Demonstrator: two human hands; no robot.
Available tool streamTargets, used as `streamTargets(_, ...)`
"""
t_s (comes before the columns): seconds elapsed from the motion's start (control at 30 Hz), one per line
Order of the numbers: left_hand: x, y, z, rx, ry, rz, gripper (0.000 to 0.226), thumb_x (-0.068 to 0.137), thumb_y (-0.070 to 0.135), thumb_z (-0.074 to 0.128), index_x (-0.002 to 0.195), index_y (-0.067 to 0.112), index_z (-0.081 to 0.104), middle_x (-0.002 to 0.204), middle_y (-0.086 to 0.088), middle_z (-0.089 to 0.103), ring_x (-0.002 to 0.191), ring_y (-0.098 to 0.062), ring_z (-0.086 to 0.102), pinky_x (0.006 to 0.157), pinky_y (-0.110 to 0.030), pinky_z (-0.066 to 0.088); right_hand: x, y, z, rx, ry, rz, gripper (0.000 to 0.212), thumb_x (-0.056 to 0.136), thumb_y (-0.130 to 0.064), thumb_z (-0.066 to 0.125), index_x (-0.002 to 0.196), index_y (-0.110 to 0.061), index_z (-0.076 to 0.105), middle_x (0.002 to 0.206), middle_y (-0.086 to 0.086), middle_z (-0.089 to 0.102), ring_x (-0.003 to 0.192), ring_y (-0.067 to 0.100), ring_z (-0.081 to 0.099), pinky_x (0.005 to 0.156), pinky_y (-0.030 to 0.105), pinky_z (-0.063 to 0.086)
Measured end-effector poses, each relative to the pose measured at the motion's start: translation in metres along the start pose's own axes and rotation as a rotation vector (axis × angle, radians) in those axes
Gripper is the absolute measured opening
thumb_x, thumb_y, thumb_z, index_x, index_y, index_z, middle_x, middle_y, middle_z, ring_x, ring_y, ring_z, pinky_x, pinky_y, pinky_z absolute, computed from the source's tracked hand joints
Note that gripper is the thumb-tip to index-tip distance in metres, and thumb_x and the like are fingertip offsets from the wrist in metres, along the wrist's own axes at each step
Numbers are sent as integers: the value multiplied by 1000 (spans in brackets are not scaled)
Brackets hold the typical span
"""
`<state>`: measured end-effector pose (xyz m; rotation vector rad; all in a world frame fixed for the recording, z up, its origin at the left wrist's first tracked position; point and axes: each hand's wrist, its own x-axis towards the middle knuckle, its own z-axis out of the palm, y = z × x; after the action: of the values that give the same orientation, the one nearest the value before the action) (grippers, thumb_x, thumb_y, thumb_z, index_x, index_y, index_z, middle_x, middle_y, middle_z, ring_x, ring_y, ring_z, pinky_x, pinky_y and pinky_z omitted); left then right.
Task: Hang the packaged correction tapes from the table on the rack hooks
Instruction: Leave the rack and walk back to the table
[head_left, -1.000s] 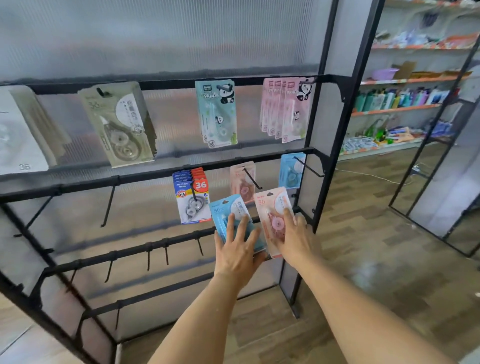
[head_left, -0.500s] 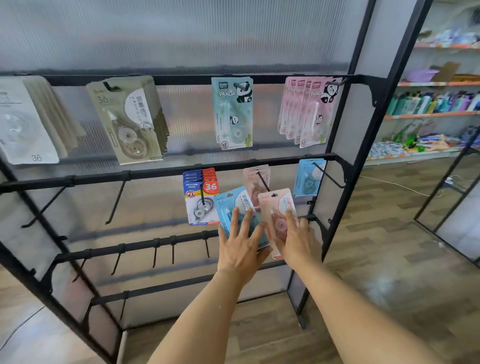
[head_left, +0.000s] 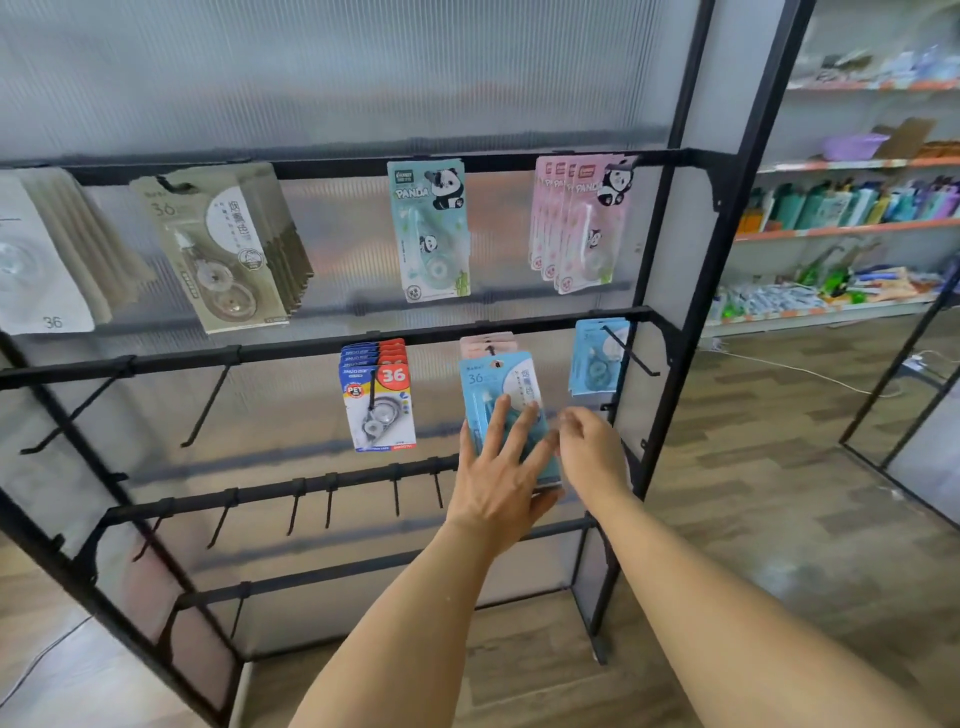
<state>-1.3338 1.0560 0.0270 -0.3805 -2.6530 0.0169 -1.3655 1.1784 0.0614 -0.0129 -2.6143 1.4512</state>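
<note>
A blue correction tape pack (head_left: 501, 410) is held up before the rack's (head_left: 691, 332) second bar, near its right end, over hanging pink packs (head_left: 485, 344). The left hand (head_left: 501, 470) holds it, fingers spread across its front, thumb underneath. The right hand (head_left: 589, 452) is just beside it, blurred; its fingers cannot be told.

A shop selling stationery. A black display rack (head_left: 670, 332) stands on a wood-look floor (head_left: 779, 493), its hooks (head_left: 208, 405) hung with carded correction tapes (head_left: 431, 228) in rows above and left of the fingers (head_left: 514, 431). Well to the right of them, orange-edged shelves (head_left: 852, 226) carry more packaged goods.
</note>
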Motion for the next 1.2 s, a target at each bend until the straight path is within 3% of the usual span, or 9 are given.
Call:
streamTargets(0.1, 11, 35, 7, -80, -14, 1, 89, 83, 55, 67, 145, 21, 13, 156, -11, 33, 146, -33, 9, 108, -65, 28, 11, 7, -24, 340, -59, 124, 26, 101, -16, 42, 110, -9, 66, 115, 9, 65, 99, 20, 59, 73, 27, 46)
streamTargets(0.2, 23, 74, 8, -155, -34, -18, 93, 79, 54, 71, 145, 17, 19, 157, -13, 30, 146, -27, 6, 111, -60, 28, 20, 27, -54, 539, -108, 259, 24, 98, -15, 48, 105, -14, 71, 106, 8, 69, 94, 22, 63, 64, 28, 47)
streamTargets(0.3, 38, 111, 9, -245, -114, -36, 89, 82, 53, 64, 150, 16, 20, 163, -11, 10, 150, -27, 1, 117, -57, 21, 32, 53, -80, 568, -80, 329, 24, 95, -9, 52, 86, -20, 71, 98, 10, 70, 94, 28, 66, 77, 40, 57)
streamTargets(0.37, 43, 137, 10, -254, -79, -51, 80, 81, 57, 52, 145, 18, 25, 161, -13, 18, 149, -32, 13, 112, -58, 28, 39, 69, -94, 579, -61, 350, 29, 91, 0, 50, 77, -17, 69, 92, 12, 70, 84, 29, 66, 80, 44, 56)
streamTargets(0.47, 52, 162, 18, -359, 47, -272, 67, 84, 51, 40, 140, 14, 35, 154, -17, 33, 142, -38, 32, 109, -53, 34, 47, 88, -108, 545, -25, 353, 21, 86, 6, 50, 78, -5, 65, 82, 19, 64, 71, 24, 56, 69, 40, 52)
streamTargets(0.57, 75, 174, 19, -621, 67, -575, 64, 97, 31, 44, 153, 14, 19, 158, -10, 23, 144, -29, 25, 117, -42, 25, 56, 106, -117, 485, -19, 355, 24, 89, 4, 53, 70, -9, 61, 82, 20, 63, 71, 22, 55, 65, 32, 47)
streamTargets(0.73, 115, 181, 26, -1121, 37, -976, 61, 93, 12, 58, 145, 20, 28, 133, -5, 52, 117, -28, 57, 94, -42, 50, 79, 119, -125, 442, -59, 372, 24, 91, 0, 53, 74, -13, 64, 89, 12, 66, 82, 25, 59, 72, 35, 50)
streamTargets(0.93, 145, 166, 46, -1073, 34, -947, 58, 92, 14, 60, 143, 20, 33, 134, -8, 53, 117, -27, 56, 95, -46, 51, 109, 117, -120, 388, -61, 338, 14, 93, -19, 60, 85, -8, 65, 89, 14, 70, 82, 28, 66, 77, 38, 55)
streamTargets(1.2, 155, 161, 68, -964, 40, -887, 61, 94, 17, 59, 146, 22, 28, 135, -6, 51, 116, -25, 56, 91, -45, 53, 128, 127, -108, 256, -35, 262, 12, 93, -15, 60, 87, -7, 66, 83, 9, 68, 81, 29, 66, 76, 42, 55)
